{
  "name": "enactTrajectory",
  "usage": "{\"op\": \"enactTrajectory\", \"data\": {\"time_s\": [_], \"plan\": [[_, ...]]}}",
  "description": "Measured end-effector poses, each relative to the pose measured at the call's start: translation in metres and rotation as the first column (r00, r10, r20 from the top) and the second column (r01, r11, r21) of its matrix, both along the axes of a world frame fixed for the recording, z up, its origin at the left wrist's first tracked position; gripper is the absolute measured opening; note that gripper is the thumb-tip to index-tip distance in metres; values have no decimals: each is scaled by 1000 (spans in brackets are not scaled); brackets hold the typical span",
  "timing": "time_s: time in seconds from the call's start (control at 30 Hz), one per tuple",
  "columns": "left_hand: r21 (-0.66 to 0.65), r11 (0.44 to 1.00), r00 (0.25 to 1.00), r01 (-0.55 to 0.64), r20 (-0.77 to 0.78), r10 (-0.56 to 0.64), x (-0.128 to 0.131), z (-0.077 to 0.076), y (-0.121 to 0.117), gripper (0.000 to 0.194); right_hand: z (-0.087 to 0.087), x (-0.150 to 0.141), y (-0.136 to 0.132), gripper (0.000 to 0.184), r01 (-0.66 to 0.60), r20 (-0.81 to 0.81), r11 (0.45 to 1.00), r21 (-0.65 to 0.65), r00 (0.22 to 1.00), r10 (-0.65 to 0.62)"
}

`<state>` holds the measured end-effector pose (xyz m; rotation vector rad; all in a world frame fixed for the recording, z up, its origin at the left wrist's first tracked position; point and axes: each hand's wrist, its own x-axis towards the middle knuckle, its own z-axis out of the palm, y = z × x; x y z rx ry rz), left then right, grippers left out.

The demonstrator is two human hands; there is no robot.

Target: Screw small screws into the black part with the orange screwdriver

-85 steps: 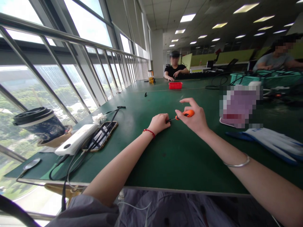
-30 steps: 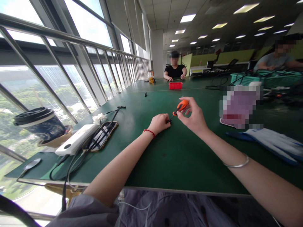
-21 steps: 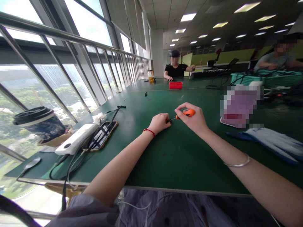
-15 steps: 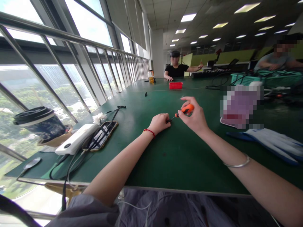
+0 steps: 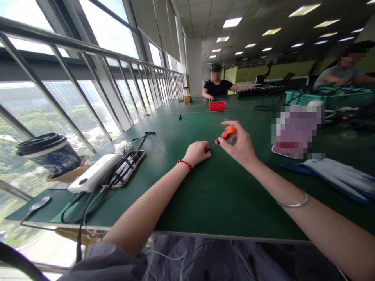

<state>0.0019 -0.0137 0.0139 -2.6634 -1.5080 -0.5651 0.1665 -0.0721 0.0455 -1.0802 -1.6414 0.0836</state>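
My left hand point(image 5: 198, 151) rests on the green table point(image 5: 187, 195), fingers closed around a small black part point(image 5: 208, 150) that mostly hides under them. An orange and black screwdriver point(image 5: 228, 132) slants down to the left, its thin shaft reaching that part. My right hand point(image 5: 238, 143) has its thumb and fingers about the screwdriver, the thumb near the neck of the handle. The index finger is raised and curved above the handle. Whether the tip sits in a screw is too small to make out.
Left: a lidded cup point(image 5: 51, 154), a white power bank point(image 5: 93, 171), a phone point(image 5: 125, 169) and cables. Right: work gloves point(image 5: 336, 175) and a pixelated pinkish item point(image 5: 299, 130). Farther off stand a red tray point(image 5: 217, 106) and a teal basket point(image 5: 345, 99). Two people sit beyond.
The screwdriver's handle has tipped left and stands steeper, with my right-hand fingers opened a little around it. My left hand stays put. The far person's raised hand has come down.
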Motion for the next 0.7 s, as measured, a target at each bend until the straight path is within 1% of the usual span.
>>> {"op": "enactTrajectory", "data": {"time_s": [0.07, 0.13, 0.2, 0.27, 0.33, 0.4, 0.5, 0.53, 0.57, 0.6, 0.67, 0.7], "plan": [[-7, 1000, 1000, -4, -3, 4, 0, 0, 0, 12, -1, 0, 1, 41, 11, 10, 1000, -20, 1000, -11], [-14, 1000, 1000, -9, -5, 9, 1, 1, -1, 12, 0, -1, -1, 30, 19, 36, 997, -75, 999, -16], [-16, 1000, 1000, -10, -5, 10, 1, 2, -1, 12, 2, -3, -4, 20, 0, 58, 994, -113, 998, 7], [-15, 1000, 1000, -8, -2, 8, 1, 2, -2, 12, 3, -4, -6, 18, -19, 61, 992, -122, 998, 26], [-14, 1000, 1000, -6, 1, 6, 1, 2, -2, 13, 3, -4, -6, 16, -11, 51, 993, -115, 999, 17], [-14, 1000, 1000, -5, 4, 5, 1, 2, -2, 13, 2, -2, -3, 20, -1, 35, 996, -86, 999, 4], [-21, 1000, 1000, -10, 8, 10, 1, 3, -2, 12, 0, 1, 1, 37, -17, 10, 1000, -8, 1000, 17], [-23, 1000, 1000, -11, 8, 12, 1, 3, -2, 12, 0, 1, 2, 41, -18, 6, 1000, -5, 1000, 18], [-24, 1000, 1000, -11, 7, 11, 1, 3, -2, 12, 0, 1, 2, 41, -14, 5, 1000, -24, 1000, 14], [-24, 1000, 1000, -12, 6, 12, 1, 3, -2, 12, 0, 0, 1, 37, -8, 7, 998, -59, 1000, 8], [-23, 1000, 1000, -14, 4, 14, 1, 3, -2, 12, 1, -1, -1, 23, -10, 22, 990, -139, 1000, 13], [-23, 1000, 1000, -17, 4, 17, 1, 2, -2, 12, 2, -2, -1, 21, -13, 26, 987, -162, 1000, 18]]}}
